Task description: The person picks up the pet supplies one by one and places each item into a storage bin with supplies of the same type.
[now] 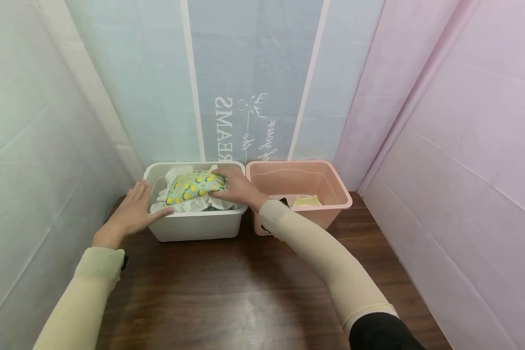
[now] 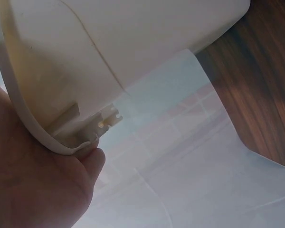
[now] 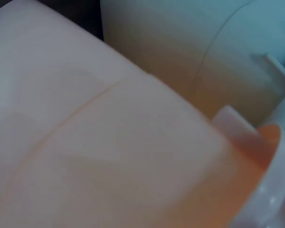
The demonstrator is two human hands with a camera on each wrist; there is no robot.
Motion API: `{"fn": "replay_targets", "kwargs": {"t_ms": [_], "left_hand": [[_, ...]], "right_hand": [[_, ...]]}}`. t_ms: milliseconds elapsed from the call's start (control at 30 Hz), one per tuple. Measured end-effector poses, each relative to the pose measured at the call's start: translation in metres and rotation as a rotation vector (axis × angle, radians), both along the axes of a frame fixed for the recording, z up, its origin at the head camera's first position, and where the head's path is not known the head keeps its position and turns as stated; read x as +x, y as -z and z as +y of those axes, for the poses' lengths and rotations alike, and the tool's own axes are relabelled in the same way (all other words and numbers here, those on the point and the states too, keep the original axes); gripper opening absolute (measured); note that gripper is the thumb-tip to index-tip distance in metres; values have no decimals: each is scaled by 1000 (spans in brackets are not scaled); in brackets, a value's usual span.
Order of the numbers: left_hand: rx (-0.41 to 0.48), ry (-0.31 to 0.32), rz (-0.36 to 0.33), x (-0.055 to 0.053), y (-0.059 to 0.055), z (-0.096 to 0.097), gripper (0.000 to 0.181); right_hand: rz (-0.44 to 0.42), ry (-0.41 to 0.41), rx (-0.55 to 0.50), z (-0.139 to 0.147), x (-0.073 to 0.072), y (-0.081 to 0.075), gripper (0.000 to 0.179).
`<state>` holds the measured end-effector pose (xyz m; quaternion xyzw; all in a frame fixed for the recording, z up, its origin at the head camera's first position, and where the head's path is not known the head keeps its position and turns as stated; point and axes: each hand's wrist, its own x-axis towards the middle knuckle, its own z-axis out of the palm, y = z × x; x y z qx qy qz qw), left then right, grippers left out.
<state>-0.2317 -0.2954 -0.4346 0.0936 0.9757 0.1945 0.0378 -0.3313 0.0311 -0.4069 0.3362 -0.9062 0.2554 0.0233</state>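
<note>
In the head view my right hand (image 1: 236, 185) reaches into the white bin (image 1: 197, 227) and grips the right end of a puffy, light-green cloth bundle (image 1: 188, 187) with a lemon print. Beneath and around the bundle lie crumpled white cloths (image 1: 179, 206). My left hand (image 1: 133, 206) rests on the bin's left front corner, its fingers fairly straight and the thumb over the front rim. Up close in the left wrist view, that hand (image 2: 47, 185) is against the bin's rim (image 2: 26, 118). The right wrist view does not show the right hand.
A pink bin (image 1: 297, 174) stands right of the white one, with a pale yellow item (image 1: 307, 201) and something dark inside. Both bins are on a dark wooden table (image 1: 227, 291). Fabric walls rise at the back (image 1: 262, 58), left and right.
</note>
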Motion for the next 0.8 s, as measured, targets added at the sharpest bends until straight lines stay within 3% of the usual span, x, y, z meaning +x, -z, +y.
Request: {"fn": "replay_targets", "kwargs": {"t_ms": [600, 800], "left_hand": [[9, 5, 11, -2, 1, -2, 124], [-2, 5, 12, -3, 2, -2, 125]], "right_hand": [[-31, 25, 168, -17, -4, 11, 73], [6, 28, 212, -23, -2, 13, 71]]}}
